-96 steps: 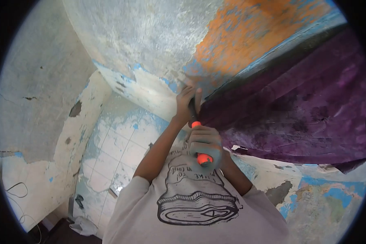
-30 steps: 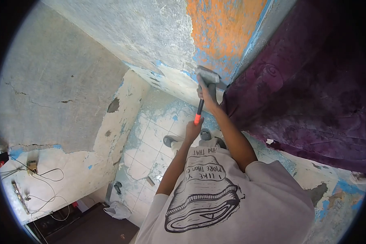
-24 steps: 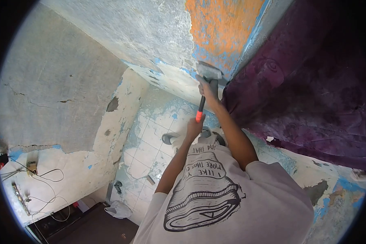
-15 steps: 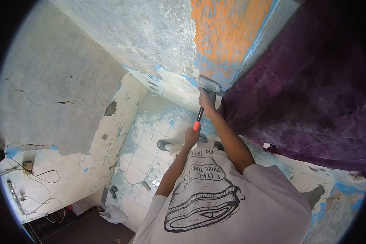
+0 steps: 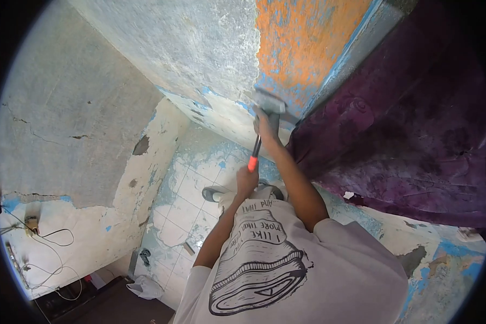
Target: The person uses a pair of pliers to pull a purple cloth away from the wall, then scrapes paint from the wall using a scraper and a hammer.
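Observation:
A long-handled scraper [image 5: 270, 101] has its wide blade against the wall, where the orange paint [image 5: 299, 46] meets bare grey plaster [image 5: 210, 38]. My left hand [image 5: 247, 179] is wrapped round the red lower end of its handle. Higher up, close behind the blade, my right hand [image 5: 267, 125] grips the scraper's dark neck. Blue paint shows in patches below the orange area. The blade is slightly blurred.
A dark purple curtain [image 5: 394, 124] hangs at the right. Tiled floor [image 5: 191, 202] with flaked debris lies below, with a small block [image 5: 188, 249] on it. Loose cables [image 5: 56, 243], a white plastic bag [image 5: 145, 288] and dark furniture [image 5: 119, 305] are at lower left.
The scraper and both hands have moved slightly up and left along the wall, still gripping. The whole view has shifted a little as well.

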A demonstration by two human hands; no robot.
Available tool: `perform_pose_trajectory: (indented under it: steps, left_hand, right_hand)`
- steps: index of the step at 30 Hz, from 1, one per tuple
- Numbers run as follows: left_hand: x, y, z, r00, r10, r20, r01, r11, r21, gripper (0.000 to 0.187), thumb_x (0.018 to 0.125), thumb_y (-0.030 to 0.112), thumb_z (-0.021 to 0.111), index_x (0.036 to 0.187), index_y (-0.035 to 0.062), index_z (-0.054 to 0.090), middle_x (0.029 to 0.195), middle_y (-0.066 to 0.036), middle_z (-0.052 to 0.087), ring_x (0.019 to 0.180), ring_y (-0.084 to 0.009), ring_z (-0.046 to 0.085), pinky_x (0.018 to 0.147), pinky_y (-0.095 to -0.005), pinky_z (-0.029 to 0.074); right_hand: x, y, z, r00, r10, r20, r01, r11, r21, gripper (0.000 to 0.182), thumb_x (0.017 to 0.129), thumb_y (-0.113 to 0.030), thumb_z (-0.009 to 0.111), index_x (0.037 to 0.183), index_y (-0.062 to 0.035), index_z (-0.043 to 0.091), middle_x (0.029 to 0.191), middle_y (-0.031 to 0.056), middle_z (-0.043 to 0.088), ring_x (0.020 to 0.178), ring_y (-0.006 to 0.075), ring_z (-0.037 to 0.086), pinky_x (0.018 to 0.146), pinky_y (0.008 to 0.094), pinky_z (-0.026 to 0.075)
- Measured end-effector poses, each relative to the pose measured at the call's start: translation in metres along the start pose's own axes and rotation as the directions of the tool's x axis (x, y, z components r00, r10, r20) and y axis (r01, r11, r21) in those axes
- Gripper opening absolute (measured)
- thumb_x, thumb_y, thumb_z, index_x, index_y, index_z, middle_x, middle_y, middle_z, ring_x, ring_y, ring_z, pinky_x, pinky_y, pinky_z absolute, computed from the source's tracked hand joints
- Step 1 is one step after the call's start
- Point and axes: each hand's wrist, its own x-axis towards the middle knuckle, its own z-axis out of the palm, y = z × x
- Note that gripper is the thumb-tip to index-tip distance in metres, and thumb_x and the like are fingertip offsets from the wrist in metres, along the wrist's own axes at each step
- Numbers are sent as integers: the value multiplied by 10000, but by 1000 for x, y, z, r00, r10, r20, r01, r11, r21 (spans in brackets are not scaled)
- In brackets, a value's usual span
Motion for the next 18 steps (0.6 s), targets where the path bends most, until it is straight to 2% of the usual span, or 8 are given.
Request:
perform_pose_trajectory:
  steps: [3,7,9,10,12,13,15,18]
  left_hand:
    - [17,37,-28,998,55,-30,-57,996,-73,394,922,295,597,734,-47,642,676,-289,604,706,-466,632,591,-513,459]
    - [25,5,-13,996,75,-49,-77,996,-50,370,912,282,605,732,-39,639,672,-283,605,701,-461,632,588,-508,458]
    - [18,-23,-4,999,31,31,-32,999,33,363,903,285,614,728,-32,634,672,-276,607,696,-463,628,589,-502,456]
    - [19,-31,0,999,29,36,-30,999,34,363,903,285,614,728,-32,634,672,-276,607,696,-463,628,589,-502,456]
    - [22,-41,4,992,121,-29,-118,989,86,455,936,346,598,708,-47,616,623,-272,579,624,-445,618,542,-485,428]
    - [23,-32,-1,993,112,-25,-109,990,87,455,936,346,598,708,-47,616,623,-272,579,624,-445,618,542,-485,428]
    - [30,-1,-10,989,145,-41,-146,989,-26,459,926,360,610,706,-43,624,636,-274,593,641,-440,633,544,-487,435]
    - [32,6,-11,991,132,-3,-132,990,-56,466,919,371,617,704,-42,627,634,-273,594,647,-436,640,546,-490,439]
  right_hand:
    - [-2,-35,16,972,-54,227,32,995,96,267,876,-159,665,705,-117,464,509,-63,362,349,54,335,333,247,218]
    - [4,-7,6,977,-64,204,44,994,102,270,880,-155,650,693,-129,457,501,-61,355,345,58,323,335,248,206]
    - [9,23,-11,989,79,122,-90,992,88,273,881,-149,635,681,-138,449,491,-57,350,337,59,300,337,249,203]
    - [10,26,-18,990,82,117,-92,992,89,273,881,-149,635,681,-138,449,491,-57,350,337,59,300,337,249,203]
    - [12,24,-24,982,128,139,-144,984,110,283,882,-148,626,670,-137,438,489,-56,341,341,61,299,341,249,202]
    - [2,4,-13,987,32,157,-50,992,114,308,878,-152,633,652,-135,425,489,-57,337,346,63,301,345,254,201]
    - [-4,-21,3,983,21,180,-37,996,84,315,890,-161,617,647,-140,418,478,-54,316,347,66,288,350,259,187]
    - [5,-14,4,981,-2,192,-10,998,62,326,907,-168,602,647,-144,407,468,-49,280,354,75,266,364,266,181]
